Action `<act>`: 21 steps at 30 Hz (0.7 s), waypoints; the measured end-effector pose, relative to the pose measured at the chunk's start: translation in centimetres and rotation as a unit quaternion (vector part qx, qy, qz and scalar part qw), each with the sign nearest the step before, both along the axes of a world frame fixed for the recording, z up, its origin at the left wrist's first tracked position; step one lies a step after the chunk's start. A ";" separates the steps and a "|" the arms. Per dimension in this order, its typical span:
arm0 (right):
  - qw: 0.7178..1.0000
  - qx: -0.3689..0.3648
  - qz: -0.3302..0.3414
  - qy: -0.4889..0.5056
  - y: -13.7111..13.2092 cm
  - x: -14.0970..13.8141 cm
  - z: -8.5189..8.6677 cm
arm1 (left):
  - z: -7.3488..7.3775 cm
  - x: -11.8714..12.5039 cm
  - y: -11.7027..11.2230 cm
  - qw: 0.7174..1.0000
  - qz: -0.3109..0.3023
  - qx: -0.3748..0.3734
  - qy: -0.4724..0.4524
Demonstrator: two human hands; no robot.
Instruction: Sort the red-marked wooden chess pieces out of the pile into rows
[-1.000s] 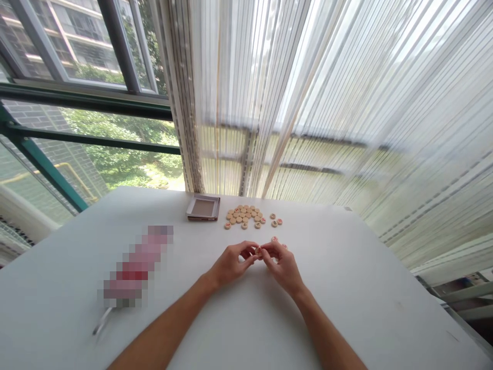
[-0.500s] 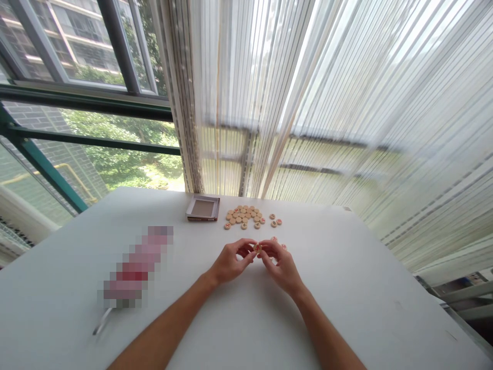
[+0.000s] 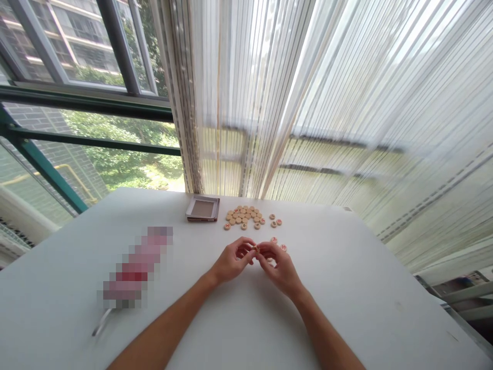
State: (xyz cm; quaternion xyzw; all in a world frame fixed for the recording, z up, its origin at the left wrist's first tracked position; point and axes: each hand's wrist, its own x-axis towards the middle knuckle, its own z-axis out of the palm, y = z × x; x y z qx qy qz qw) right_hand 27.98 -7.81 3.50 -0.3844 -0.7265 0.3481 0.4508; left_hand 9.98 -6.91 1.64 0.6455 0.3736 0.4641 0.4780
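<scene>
Between the fingertips of my left hand (image 3: 233, 260) and my right hand (image 3: 279, 264) is a small round wooden Chinese chess piece (image 3: 256, 248), pinched just above the white table (image 3: 239, 329). Its face is mostly covered by my fingers. Right behind my right hand lie a red-marked piece (image 3: 274, 240) and another red-marked piece (image 3: 283, 247). More pieces lie partly hidden under that hand. Farther back, several pieces (image 3: 242, 216) are bunched together, most with blank sides up, and a few marked ones (image 3: 273, 224) sit around them.
An open shallow box (image 3: 202, 208) stands at the table's back edge, left of the bunched pieces. On the left lies a blurred-out pink object (image 3: 134, 267) with a pale strip sticking out. Striped sheer curtains (image 3: 246, 103) hang behind the table, beside a window.
The chess piece has been tilted between my fingers, so its red-marked face shows less than before. Both hands stay in nearly the same place.
</scene>
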 end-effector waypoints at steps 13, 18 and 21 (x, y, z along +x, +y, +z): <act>0.998 0.040 0.022 -0.037 -0.2 -0.4 0.2 | 0.4 0.1 -0.1 0.999 0.034 0.014 0.009; 0.998 0.033 0.006 -0.057 -0.1 -0.2 0.0 | 0.5 0.2 -0.2 0.999 0.034 0.017 0.011; 0.998 0.030 0.002 -0.057 -0.1 -0.2 0.0 | 0.5 0.2 -0.1 0.999 0.036 0.020 0.011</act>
